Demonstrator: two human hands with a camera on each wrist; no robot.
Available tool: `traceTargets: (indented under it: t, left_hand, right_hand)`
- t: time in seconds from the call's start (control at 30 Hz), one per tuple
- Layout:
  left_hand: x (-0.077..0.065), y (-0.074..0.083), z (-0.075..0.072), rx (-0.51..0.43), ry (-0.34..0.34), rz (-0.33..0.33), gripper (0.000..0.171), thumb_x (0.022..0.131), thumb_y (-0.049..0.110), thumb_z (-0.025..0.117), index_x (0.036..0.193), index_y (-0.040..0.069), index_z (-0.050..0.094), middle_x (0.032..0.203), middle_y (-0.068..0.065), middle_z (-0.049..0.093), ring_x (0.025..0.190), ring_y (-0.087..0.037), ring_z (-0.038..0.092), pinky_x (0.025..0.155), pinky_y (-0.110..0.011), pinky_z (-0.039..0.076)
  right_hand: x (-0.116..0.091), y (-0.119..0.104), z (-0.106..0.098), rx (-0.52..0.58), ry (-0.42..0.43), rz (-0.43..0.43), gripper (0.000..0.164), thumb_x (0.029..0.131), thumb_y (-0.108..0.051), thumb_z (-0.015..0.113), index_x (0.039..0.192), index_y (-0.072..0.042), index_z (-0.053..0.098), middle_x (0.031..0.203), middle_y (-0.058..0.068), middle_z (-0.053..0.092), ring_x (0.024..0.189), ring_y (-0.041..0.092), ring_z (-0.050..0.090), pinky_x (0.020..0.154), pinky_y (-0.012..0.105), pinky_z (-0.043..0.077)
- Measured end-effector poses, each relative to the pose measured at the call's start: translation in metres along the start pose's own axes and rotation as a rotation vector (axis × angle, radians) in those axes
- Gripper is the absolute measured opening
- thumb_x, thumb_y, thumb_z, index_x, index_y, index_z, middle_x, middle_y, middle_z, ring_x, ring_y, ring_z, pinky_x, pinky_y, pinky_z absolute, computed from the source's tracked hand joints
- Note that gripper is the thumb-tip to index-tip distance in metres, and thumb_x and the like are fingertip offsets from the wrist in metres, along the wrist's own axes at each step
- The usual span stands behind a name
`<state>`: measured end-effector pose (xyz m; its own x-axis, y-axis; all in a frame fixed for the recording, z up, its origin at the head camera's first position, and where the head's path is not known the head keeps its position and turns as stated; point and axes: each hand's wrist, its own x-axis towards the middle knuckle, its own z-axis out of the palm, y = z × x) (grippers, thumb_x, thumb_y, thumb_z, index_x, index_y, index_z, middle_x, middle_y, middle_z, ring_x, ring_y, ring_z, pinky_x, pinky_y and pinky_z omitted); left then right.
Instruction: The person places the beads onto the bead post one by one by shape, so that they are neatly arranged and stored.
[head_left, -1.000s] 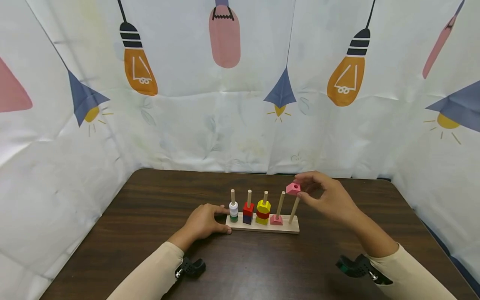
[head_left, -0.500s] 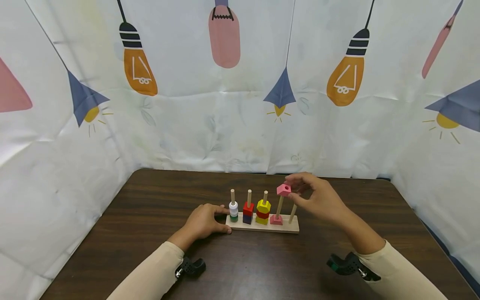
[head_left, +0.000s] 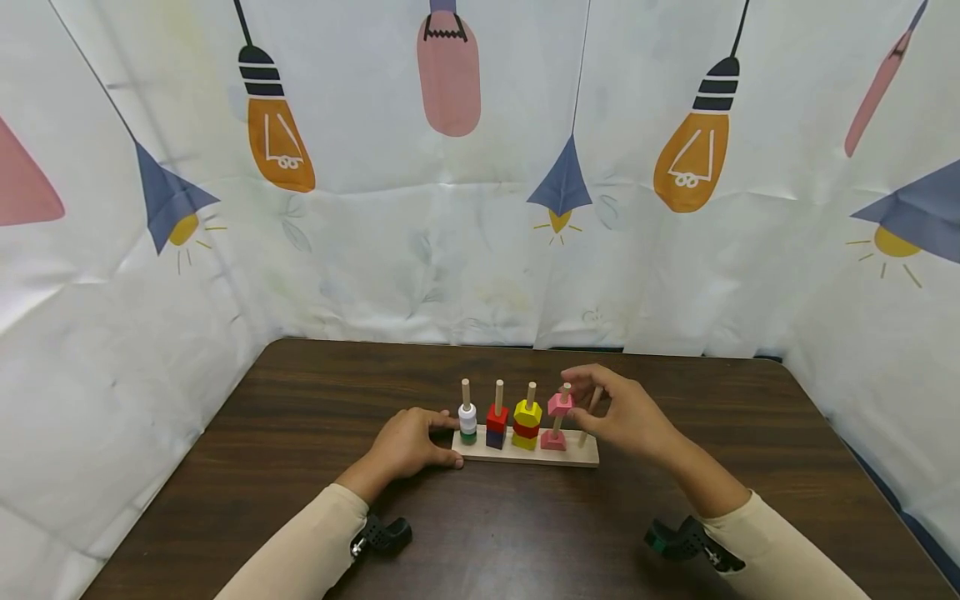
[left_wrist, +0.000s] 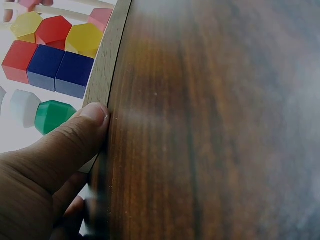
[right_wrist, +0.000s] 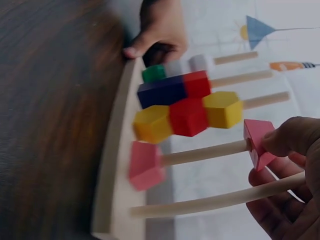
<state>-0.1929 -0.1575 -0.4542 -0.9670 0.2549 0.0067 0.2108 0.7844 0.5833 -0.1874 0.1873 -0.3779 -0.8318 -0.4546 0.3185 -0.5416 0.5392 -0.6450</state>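
A wooden peg stacker [head_left: 517,455] with several upright pegs lies on the table. My left hand [head_left: 408,442] grips its left end, thumb [left_wrist: 94,114] on the front edge. My right hand [head_left: 626,412] pinches a pink trapezoid block [right_wrist: 258,142] between thumb and fingers. That block is threaded on the upper part of the fourth peg, apart from another pink block [head_left: 553,441] at the peg's foot. White and green beads [head_left: 467,421] fill the first peg, red and blue cubes [head_left: 497,424] the second, yellow and red hexagonal blocks [head_left: 527,424] the third. The rightmost peg [right_wrist: 220,201] is bare.
The dark wood-grain table [head_left: 480,533] extends around the stacker. Behind it hangs a white curtain [head_left: 480,275] printed with lamps and bulbs. Dark wrist devices [head_left: 382,535] are strapped over both sleeves.
My right hand has moved left from above the rightmost peg to the fourth peg, then down, bringing the pink block onto that peg. The left hand keeps its hold on the stacker.
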Motion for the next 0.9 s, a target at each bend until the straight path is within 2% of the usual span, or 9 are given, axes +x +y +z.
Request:
traceTargets:
  t: [0.27,0.43,0.7,0.9]
  left_hand:
    - [-0.001,0.000,-0.001,0.003,-0.002,-0.007,0.054,0.066,0.040,0.097,0.116,0.029,0.080,0.132,-0.005,0.068,0.129,-0.034,0.058,0.104,-0.053,0.045]
    - [-0.001,0.000,-0.001,0.003,-0.001,-0.003,0.054,0.066,0.040,0.097,0.115,0.028,0.080,0.132,-0.005,0.068,0.129,-0.034,0.058,0.104,-0.053,0.045]
    - [-0.001,-0.001,0.002,0.006,-0.006,-0.004,0.054,0.067,0.041,0.097,0.117,0.029,0.079,0.133,-0.005,0.067,0.130,-0.035,0.057,0.104,-0.054,0.045]
    - [-0.002,0.000,0.002,0.008,-0.014,0.002,0.055,0.068,0.041,0.096,0.119,0.028,0.079,0.134,-0.006,0.067,0.130,-0.036,0.057,0.104,-0.054,0.045]
  right_hand:
    - [-0.005,0.016,0.017,0.068,0.004,0.053,0.079,0.084,-0.001,0.083,0.151,-0.010,0.041,0.110,-0.001,0.073,0.083,0.012,0.063,0.077,0.043,0.056]
    - [-0.008,0.023,0.027,0.072,-0.028,0.088,0.077,0.085,-0.003,0.082,0.151,-0.010,0.042,0.108,-0.003,0.073,0.084,0.012,0.064,0.080,0.040,0.055]
    - [-0.012,0.033,0.038,0.051,-0.061,0.142,0.073,0.086,-0.005,0.077,0.149,-0.009,0.040,0.108,-0.004,0.073,0.084,0.014,0.063,0.078,0.038,0.054]
    - [-0.017,0.037,0.042,0.047,-0.061,0.136,0.073,0.087,-0.005,0.077,0.149,-0.008,0.040,0.109,-0.003,0.072,0.083,0.014,0.063,0.076,0.035,0.054]
